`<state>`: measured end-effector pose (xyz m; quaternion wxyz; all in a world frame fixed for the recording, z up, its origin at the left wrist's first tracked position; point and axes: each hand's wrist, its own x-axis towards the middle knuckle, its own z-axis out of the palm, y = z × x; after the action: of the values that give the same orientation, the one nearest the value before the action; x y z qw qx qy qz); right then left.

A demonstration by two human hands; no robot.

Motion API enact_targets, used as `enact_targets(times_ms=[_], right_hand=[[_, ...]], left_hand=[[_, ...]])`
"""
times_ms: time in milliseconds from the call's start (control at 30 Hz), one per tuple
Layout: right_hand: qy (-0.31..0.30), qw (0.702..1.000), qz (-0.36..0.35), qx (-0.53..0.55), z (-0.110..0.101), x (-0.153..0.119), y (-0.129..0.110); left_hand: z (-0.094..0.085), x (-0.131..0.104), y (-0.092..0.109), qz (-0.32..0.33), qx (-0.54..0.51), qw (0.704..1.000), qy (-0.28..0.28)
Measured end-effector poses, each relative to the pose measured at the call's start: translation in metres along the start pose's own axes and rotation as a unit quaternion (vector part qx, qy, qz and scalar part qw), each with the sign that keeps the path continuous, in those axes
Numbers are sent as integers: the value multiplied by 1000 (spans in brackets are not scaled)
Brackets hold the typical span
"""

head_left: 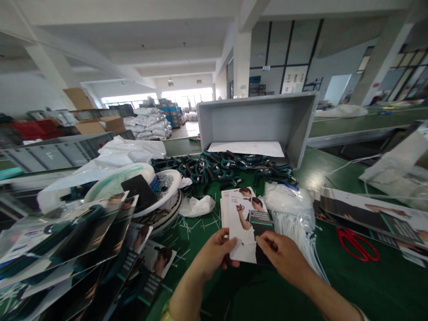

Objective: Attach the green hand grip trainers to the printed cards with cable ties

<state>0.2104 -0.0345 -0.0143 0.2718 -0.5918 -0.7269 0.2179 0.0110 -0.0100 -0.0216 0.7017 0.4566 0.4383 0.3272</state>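
A printed backing card (241,223) with a person's picture is held upright and slightly tilted in front of me. My left hand (220,252) is closed on its lower left edge, thumb on the face. My right hand (281,254) pinches over the card's lower right part; a thin white strip, apparently a cable tie, runs over the card to its fingertips, which partly hide it. Behind the held card lie more printed cards (225,211). Close to my right hand rests a bundle of white cable ties (294,234) in a plastic bag (289,200).
A grey bin (256,118) lies on its side, with many dark green-handled pliers (214,167) spilling out. Carded tools (100,249) are piled at left beside a round white tub (170,185). Red scissors (357,245) and stacked cards (371,214) lie at right on the green table (334,285).
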Motion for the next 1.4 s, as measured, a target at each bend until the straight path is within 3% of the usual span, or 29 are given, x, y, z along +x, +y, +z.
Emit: enact_targets(times_ms=[100,200,333,500,633,833,933,1133,1400], right_hand=[[109,980,-95,-139,4,-15,-2],[156,944,-173,-234,12,-24,-5],[195,921,-223,-251,16,-21,-3],[218,913,-268,-219,5,-8,7],[240,919,-264,-170,-7,-1,6],[237,934,-233,-128,-14,4,6],[221,948,-204,-100,-17,4,8],[196,972,-123,-32,-29,3,6],[201,973,-109,-10,-32,3,4]], left_hand=[[4,1,1,7,-5,1000,8],[10,1,2,16,-22,1000,-1],[12,-5,9,18,-44,999,-16],[-8,-17,20,28,-21,996,-77],[-13,-15,18,95,-40,993,-64],[20,10,16,256,-65,963,49],[36,20,20,297,-105,947,59],[57,28,22,196,-221,954,-55],[59,29,29,141,-193,967,-85]])
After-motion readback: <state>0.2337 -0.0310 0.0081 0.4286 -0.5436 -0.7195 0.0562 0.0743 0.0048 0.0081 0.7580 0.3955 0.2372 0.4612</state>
